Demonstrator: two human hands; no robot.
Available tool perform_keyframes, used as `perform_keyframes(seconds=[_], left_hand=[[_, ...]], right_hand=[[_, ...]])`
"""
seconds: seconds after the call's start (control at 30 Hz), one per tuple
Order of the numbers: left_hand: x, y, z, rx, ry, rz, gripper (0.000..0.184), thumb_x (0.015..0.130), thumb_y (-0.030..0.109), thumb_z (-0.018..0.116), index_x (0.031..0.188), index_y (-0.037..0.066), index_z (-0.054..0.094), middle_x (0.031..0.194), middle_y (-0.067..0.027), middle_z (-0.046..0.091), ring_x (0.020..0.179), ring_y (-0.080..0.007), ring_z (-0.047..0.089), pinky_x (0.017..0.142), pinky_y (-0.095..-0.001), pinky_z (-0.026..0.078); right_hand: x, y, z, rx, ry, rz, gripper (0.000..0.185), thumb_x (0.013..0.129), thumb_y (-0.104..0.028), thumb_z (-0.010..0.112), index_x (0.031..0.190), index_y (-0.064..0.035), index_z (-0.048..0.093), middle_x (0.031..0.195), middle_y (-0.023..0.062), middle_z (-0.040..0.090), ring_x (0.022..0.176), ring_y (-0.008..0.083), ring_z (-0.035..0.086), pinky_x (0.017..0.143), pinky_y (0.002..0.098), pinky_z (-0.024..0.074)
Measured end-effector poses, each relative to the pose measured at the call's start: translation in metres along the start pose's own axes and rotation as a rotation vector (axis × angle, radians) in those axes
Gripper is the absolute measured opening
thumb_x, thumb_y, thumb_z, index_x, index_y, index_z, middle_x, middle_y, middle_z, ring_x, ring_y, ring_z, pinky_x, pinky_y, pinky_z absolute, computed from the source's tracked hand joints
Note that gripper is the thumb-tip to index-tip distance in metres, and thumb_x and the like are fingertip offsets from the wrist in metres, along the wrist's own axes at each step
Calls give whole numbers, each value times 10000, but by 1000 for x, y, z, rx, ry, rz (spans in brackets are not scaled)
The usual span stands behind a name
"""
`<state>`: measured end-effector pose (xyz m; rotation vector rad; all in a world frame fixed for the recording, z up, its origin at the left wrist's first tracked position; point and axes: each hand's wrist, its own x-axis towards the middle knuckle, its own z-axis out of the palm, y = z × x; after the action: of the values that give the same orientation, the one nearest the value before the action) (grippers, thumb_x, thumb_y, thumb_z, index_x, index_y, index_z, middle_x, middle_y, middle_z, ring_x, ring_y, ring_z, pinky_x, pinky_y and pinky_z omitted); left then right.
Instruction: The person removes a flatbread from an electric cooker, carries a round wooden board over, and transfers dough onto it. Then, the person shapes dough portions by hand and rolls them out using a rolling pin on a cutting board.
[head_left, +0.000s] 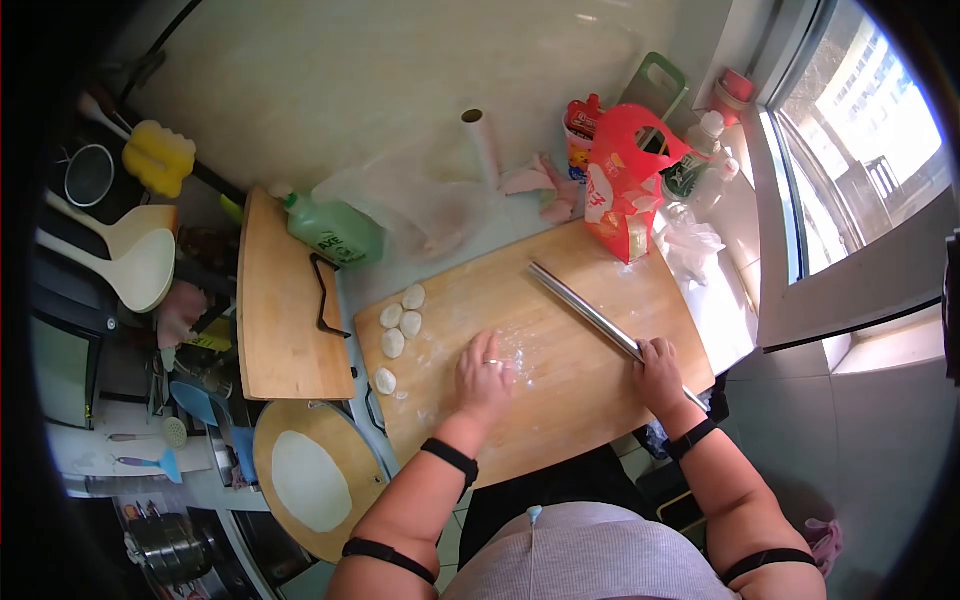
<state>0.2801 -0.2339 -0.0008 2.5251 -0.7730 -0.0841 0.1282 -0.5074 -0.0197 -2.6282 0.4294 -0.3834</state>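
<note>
My left hand (pixel 485 382) rests palm down on the wooden board (pixel 590 430), fingers extended and slightly bent, with a ring on one finger. Whatever may lie beneath its palm is hidden. White flour (pixel 519 360) is smeared on the wood just right of it. Several small, round, pale dough pieces (pixel 392 344) sit toward the board's left edge. Over on the right, my right hand (pixel 657 375) is closed around the lower part of a shiny metal rolling pin (pixel 585 308), which lies slanted across the board.
Behind the board stand a red plastic bag (pixel 625 190), a green bottle (pixel 335 230) and a clear plastic sheet (pixel 420 205). On the left are an upright wooden board (pixel 285 310) and a round board (pixel 275 500) bearing a white sheet. A window (pixel 860 130) is at right.
</note>
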Motion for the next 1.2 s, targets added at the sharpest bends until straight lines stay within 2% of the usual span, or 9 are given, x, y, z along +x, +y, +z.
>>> perform_keyframes(seconds=[0.23, 0.47, 0.77, 0.87, 0.93, 1.03, 1.07, 1.17, 1.2], left_hand=[[26, 25, 8, 308, -300, 159, 776, 873, 471, 546, 1465, 48, 277, 1552, -138, 184, 1446, -295, 140, 1136, -538, 139], [26, 32, 7, 359, -453, 173, 846, 852, 568, 527, 1477, 62, 265, 1557, -109, 189, 1448, -263, 121, 1150, -502, 107], [34, 25, 12, 260, -363, 160, 808, 841, 524, 545, 1454, 59, 301, 1546, -106, 208, 1443, -229, 136, 1153, -493, 97], [36, -9, 34, 144, -112, 303, 677, 869, 481, 547, 1370, 42, 431, 1434, -146, 405, 1367, -262, 331, 1122, -456, 235], [42, -33, 27, -1187, -118, -324, 536, 883, 364, 604, 1288, 27, 505, 1290, -200, 533, 1227, -259, 501, 1045, -385, 364], [34, -32, -11, -626, -310, -537, 519, 821, 323, 713, 1214, 20, 559, 1181, -212, 592, 1100, -238, 574, 941, -323, 447], [22, -38, -1, -277, -286, -352, 425, 740, 295, 785, 1009, 19, 604, 894, -179, 630, 878, -289, 617, 856, -356, 485], [-2, -17, -5, 70, -81, -92, 430, 689, 278, 820, 937, 39, 564, 929, -146, 613, 889, -303, 601, 826, -365, 489], [-2, -9, -14, -63, -221, -223, 420, 658, 240, 838, 886, 50, 541, 933, -130, 594, 883, -313, 583, 805, -377, 483]], right_hand=[[4, -2, -1, -115, 17, -15, 382, 738, -77, 568, 1115, -20, 577, 979, 145, 546, 954, 330, 518, 866, 418, 441], [8, -13, -4, -182, -15, 54, 371, 720, -126, 582, 1080, -36, 579, 963, 126, 552, 922, 314, 522, 842, 403, 447], [12, -24, 1, -182, -33, 52, 362, 730, -139, 586, 1076, -35, 563, 976, 124, 537, 927, 314, 513, 844, 403, 435], [10, -20, -4, -130, -12, -13, 364, 737, -137, 586, 1084, -33, 559, 985, 130, 530, 935, 317, 506, 842, 405, 433], [5, -16, 1, -144, -11, -17, 366, 739, -134, 586, 1089, -31, 557, 987, 133, 528, 936, 320, 503, 843, 405, 433], [8, -15, 2, -178, -25, -22, 368, 741, -128, 584, 1094, -26, 553, 988, 139, 526, 938, 324, 500, 846, 404, 433], [8, -17, 3, -197, -42, -6, 368, 741, -124, 583, 1094, -24, 552, 988, 142, 525, 939, 325, 498, 848, 405, 433], [8, -17, 3, -195, -36, -13, 372, 739, -121, 582, 1097, -22, 550, 992, 143, 526, 938, 326, 498, 851, 403, 433], [7, -17, 2, -194, -39, -17, 372, 739, -121, 582, 1097, -22, 550, 992, 143, 526, 938, 326, 498, 851, 403, 433]])
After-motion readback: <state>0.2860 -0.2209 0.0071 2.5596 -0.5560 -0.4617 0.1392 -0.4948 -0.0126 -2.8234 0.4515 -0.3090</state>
